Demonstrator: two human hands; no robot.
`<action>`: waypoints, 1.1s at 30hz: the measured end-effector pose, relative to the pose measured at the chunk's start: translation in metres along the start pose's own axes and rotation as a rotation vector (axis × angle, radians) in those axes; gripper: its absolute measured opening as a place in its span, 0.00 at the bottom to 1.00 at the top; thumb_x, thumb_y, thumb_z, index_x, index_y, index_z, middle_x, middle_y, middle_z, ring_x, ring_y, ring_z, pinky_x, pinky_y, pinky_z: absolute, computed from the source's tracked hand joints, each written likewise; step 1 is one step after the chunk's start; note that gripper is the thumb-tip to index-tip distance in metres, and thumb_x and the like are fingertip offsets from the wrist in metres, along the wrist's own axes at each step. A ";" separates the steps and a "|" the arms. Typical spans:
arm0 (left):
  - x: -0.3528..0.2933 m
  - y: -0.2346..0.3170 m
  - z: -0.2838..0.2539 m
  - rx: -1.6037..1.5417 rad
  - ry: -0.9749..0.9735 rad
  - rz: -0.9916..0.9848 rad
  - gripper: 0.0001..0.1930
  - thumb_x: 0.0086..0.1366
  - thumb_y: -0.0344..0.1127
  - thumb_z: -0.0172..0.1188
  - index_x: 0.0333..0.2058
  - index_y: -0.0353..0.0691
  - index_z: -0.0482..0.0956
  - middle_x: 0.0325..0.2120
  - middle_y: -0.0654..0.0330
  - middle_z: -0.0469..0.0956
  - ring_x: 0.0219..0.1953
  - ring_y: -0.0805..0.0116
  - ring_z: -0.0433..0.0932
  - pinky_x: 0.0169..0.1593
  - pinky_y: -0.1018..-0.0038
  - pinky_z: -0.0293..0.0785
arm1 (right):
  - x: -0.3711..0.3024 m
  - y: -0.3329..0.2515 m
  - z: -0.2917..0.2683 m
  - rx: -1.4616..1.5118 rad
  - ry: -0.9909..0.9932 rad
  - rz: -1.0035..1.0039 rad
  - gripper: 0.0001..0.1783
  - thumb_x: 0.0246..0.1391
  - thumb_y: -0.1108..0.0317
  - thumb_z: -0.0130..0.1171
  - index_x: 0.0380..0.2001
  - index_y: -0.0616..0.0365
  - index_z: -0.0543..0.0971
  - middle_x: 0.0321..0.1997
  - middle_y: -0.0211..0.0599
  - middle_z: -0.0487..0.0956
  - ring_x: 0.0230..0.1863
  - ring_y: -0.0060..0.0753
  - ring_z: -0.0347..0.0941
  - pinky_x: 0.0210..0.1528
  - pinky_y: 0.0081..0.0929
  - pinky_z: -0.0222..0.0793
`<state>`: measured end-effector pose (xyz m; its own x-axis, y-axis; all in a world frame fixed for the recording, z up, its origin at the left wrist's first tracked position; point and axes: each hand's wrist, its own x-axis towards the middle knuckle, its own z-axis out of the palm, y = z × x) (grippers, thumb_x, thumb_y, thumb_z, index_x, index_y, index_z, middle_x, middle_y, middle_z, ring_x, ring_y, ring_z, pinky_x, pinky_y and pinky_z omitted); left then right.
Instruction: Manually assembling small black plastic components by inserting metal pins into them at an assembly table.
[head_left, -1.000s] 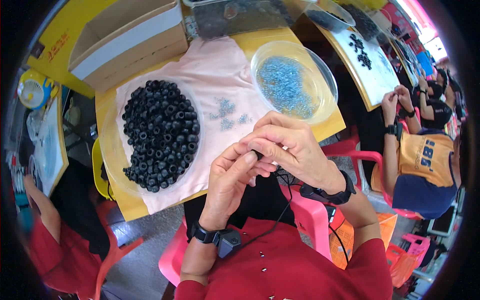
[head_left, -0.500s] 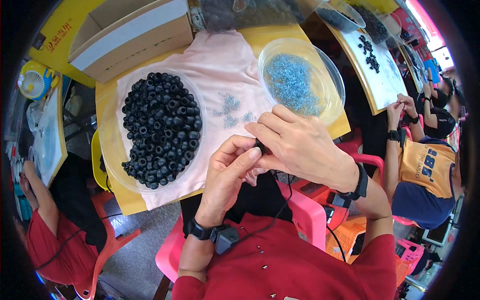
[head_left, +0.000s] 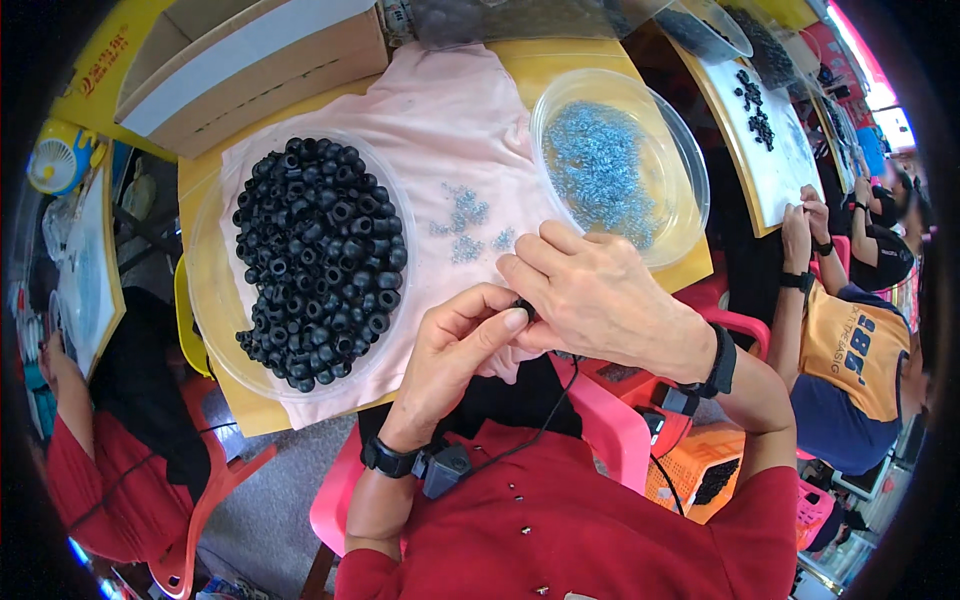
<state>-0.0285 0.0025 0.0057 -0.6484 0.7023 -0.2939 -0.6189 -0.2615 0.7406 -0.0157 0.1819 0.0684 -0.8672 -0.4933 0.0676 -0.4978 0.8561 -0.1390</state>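
Note:
In front of me my left hand pinches a small black ring-like part between thumb and forefinger. My right hand is closed over it from the right, its fingertips meeting the part. Whatever those fingers pinch is hidden. To the left, a round clear tub holds a heap of black hollow parts. Right of centre, a second clear tub contains tiny bluish translucent pieces. Several small clusters of the same pieces lie on the pink cloth, just beyond my hands.
An open cardboard box stands at the far left of the yellow table. Beyond the cloth lies a clear plastic bag. At right, a person works at a white-topped table with black parts; another person sits at left.
The whole view has shifted slightly. Both hands stay together around the black part, with only a small change in the finger positions.

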 end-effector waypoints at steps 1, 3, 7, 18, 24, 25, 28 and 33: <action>0.000 -0.001 -0.001 -0.011 -0.002 -0.002 0.08 0.69 0.35 0.55 0.39 0.36 0.77 0.26 0.65 0.79 0.24 0.84 0.74 0.25 0.87 0.69 | 0.000 0.000 0.002 0.008 -0.007 0.000 0.19 0.38 0.56 0.66 0.28 0.59 0.74 0.31 0.34 0.71 0.38 0.32 0.71 0.30 0.26 0.72; -0.001 -0.002 -0.005 0.040 -0.004 -0.007 0.09 0.70 0.35 0.55 0.39 0.36 0.77 0.27 0.65 0.79 0.24 0.84 0.74 0.26 0.87 0.69 | -0.001 -0.003 0.006 0.020 -0.036 0.017 0.19 0.39 0.56 0.66 0.28 0.59 0.74 0.31 0.35 0.71 0.38 0.33 0.71 0.30 0.26 0.72; -0.003 -0.004 -0.006 0.060 -0.017 -0.041 0.10 0.70 0.36 0.55 0.40 0.35 0.77 0.27 0.64 0.79 0.25 0.84 0.74 0.28 0.86 0.70 | -0.007 -0.007 0.012 0.034 -0.055 0.012 0.19 0.42 0.57 0.65 0.27 0.60 0.73 0.29 0.37 0.72 0.35 0.35 0.72 0.28 0.27 0.72; -0.007 -0.004 -0.008 0.120 -0.080 -0.031 0.09 0.69 0.35 0.56 0.40 0.35 0.78 0.30 0.63 0.80 0.30 0.82 0.77 0.33 0.85 0.72 | -0.022 -0.015 0.020 0.152 -0.031 0.066 0.18 0.45 0.57 0.64 0.26 0.62 0.71 0.22 0.43 0.74 0.27 0.43 0.76 0.26 0.35 0.72; -0.008 -0.005 -0.007 0.107 -0.059 0.021 0.08 0.68 0.33 0.58 0.41 0.34 0.78 0.29 0.63 0.80 0.28 0.82 0.77 0.31 0.85 0.73 | -0.016 -0.016 0.010 0.056 0.088 0.046 0.19 0.44 0.56 0.65 0.24 0.59 0.71 0.23 0.38 0.74 0.27 0.38 0.76 0.25 0.32 0.72; -0.009 -0.006 -0.008 0.105 -0.057 0.029 0.08 0.68 0.33 0.58 0.41 0.34 0.78 0.29 0.62 0.80 0.27 0.82 0.77 0.30 0.85 0.73 | -0.015 -0.017 0.009 0.033 0.109 0.038 0.19 0.44 0.55 0.65 0.24 0.59 0.71 0.23 0.37 0.74 0.27 0.37 0.76 0.25 0.32 0.72; -0.008 -0.003 -0.005 0.139 -0.057 0.052 0.09 0.67 0.33 0.58 0.41 0.34 0.78 0.29 0.63 0.80 0.28 0.82 0.76 0.30 0.85 0.73 | -0.016 -0.016 0.009 0.013 0.098 0.042 0.18 0.44 0.55 0.64 0.24 0.58 0.71 0.23 0.36 0.73 0.28 0.35 0.75 0.24 0.31 0.72; -0.008 -0.005 -0.007 0.123 -0.069 -0.001 0.09 0.68 0.35 0.57 0.41 0.35 0.78 0.28 0.64 0.79 0.29 0.82 0.76 0.31 0.85 0.73 | -0.025 -0.019 0.022 -0.019 -0.023 0.113 0.21 0.41 0.54 0.67 0.25 0.58 0.71 0.22 0.38 0.73 0.26 0.38 0.75 0.24 0.31 0.70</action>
<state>-0.0231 -0.0062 0.0002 -0.6131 0.7477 -0.2551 -0.5577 -0.1809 0.8101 0.0153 0.1744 0.0473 -0.9175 -0.3967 0.0296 -0.3972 0.9091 -0.1260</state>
